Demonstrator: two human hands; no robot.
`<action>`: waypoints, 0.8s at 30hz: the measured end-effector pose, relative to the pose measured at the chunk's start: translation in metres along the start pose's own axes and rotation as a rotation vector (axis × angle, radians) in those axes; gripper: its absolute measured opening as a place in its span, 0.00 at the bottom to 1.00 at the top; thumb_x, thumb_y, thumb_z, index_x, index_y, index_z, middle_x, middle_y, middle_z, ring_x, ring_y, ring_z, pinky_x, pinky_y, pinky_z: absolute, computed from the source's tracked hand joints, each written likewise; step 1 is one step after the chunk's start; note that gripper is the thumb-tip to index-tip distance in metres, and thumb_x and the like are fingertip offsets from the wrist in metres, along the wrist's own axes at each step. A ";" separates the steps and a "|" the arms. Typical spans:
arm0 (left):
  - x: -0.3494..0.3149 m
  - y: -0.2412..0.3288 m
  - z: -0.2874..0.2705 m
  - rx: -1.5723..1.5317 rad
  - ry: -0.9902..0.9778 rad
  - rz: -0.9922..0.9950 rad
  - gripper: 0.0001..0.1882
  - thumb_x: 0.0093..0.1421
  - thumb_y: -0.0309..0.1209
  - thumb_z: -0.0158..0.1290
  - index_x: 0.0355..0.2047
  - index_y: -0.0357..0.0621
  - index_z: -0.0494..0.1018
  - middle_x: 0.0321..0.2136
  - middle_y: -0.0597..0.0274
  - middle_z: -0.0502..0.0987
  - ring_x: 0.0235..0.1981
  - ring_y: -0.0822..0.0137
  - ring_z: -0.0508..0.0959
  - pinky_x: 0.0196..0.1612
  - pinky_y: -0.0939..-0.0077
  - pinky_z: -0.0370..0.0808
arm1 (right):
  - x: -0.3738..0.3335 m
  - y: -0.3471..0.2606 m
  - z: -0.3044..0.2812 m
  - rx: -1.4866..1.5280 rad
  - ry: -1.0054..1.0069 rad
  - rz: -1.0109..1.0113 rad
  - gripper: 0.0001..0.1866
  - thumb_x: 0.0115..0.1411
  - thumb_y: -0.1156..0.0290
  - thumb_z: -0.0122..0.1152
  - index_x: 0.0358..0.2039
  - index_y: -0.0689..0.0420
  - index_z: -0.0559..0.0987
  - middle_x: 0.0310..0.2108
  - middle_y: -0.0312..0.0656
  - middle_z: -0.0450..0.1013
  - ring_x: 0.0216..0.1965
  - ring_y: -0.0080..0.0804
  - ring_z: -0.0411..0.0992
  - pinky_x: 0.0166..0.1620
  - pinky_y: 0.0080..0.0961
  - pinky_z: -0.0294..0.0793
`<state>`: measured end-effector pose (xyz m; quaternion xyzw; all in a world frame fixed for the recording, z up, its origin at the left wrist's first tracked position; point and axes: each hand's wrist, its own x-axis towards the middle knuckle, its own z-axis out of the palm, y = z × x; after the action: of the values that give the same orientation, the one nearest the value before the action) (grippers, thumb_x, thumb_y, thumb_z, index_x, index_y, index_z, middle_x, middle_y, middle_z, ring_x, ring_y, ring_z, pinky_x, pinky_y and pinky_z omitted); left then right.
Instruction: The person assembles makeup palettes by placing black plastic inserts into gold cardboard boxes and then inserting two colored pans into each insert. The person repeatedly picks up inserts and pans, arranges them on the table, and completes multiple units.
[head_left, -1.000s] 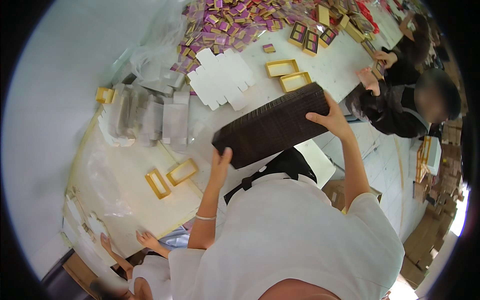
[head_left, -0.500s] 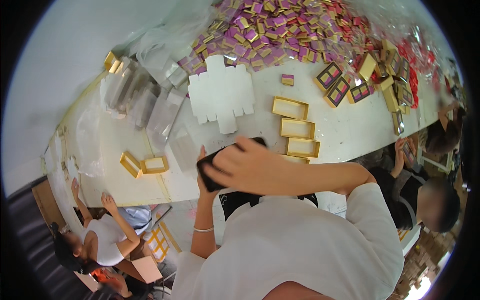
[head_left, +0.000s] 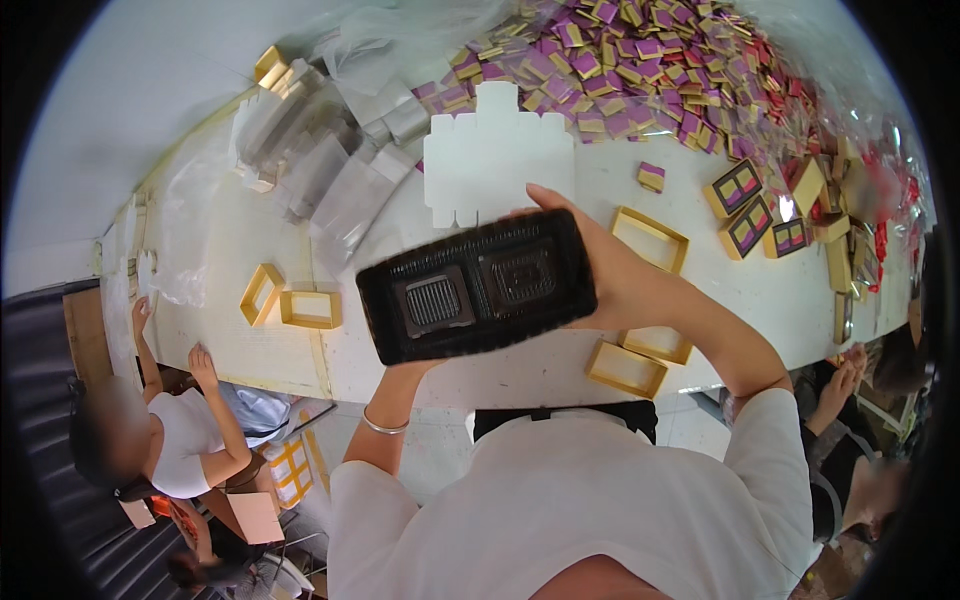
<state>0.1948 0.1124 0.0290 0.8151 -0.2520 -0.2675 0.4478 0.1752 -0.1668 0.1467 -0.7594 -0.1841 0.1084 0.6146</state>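
A black plastic tray with two square recesses is held up in front of me, tilted to face me. My right hand grips its right end, with a finger showing above the top edge. Beneath the lower left edge, my left hand supports it; the tray hides most of those fingers. Whether it is one tray or a nested stack, I cannot tell. Just beyond it a flat white die-cut carton lies unfolded on the table. Gold rectangular frames lie near my right forearm.
A heap of small purple-and-gold boxes covers the far side. Clear plastic sleeves lie at left, near two more gold frames. Filled windowed boxes are at right. Co-workers sit on both sides, one with a hand at the table edge.
The black tray has been raised and turned so its recesses face me. My right hand has moved from across its top to its right end.
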 end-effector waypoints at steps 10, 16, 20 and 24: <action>0.012 0.020 0.022 -0.166 0.215 0.282 0.28 0.44 0.31 0.67 0.45 0.36 0.71 0.43 0.57 0.74 0.45 0.64 0.73 0.50 0.71 0.70 | -0.019 0.016 0.024 -0.106 0.181 -0.172 0.53 0.40 0.74 0.74 0.63 0.56 0.51 0.53 0.41 0.63 0.56 0.34 0.62 0.60 0.34 0.57; 0.039 0.022 0.028 -0.372 0.272 0.446 0.46 0.39 0.32 0.70 0.56 0.38 0.56 0.48 0.55 0.68 0.49 0.63 0.70 0.52 0.69 0.68 | -0.016 0.008 0.021 0.033 0.462 -0.357 0.49 0.39 0.75 0.75 0.60 0.59 0.56 0.47 0.41 0.70 0.49 0.30 0.68 0.56 0.30 0.63; 0.040 0.021 0.027 -0.400 0.243 0.497 0.50 0.39 0.30 0.69 0.58 0.40 0.49 0.50 0.56 0.65 0.52 0.63 0.67 0.53 0.68 0.68 | -0.017 0.003 -0.004 -0.058 0.598 -0.374 0.42 0.40 0.69 0.74 0.55 0.61 0.62 0.50 0.45 0.67 0.52 0.35 0.66 0.56 0.30 0.64; 0.037 0.023 0.025 -0.439 0.240 0.579 0.55 0.40 0.34 0.69 0.61 0.41 0.43 0.52 0.54 0.62 0.54 0.60 0.65 0.55 0.67 0.66 | -0.014 0.000 0.027 -0.185 0.478 -0.434 0.47 0.44 0.72 0.72 0.61 0.60 0.54 0.44 0.42 0.72 0.46 0.31 0.71 0.50 0.28 0.69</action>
<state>0.2009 0.0626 0.0300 0.6204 -0.3541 -0.0804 0.6952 0.1525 -0.1486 0.1402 -0.7589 -0.2014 -0.2232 0.5776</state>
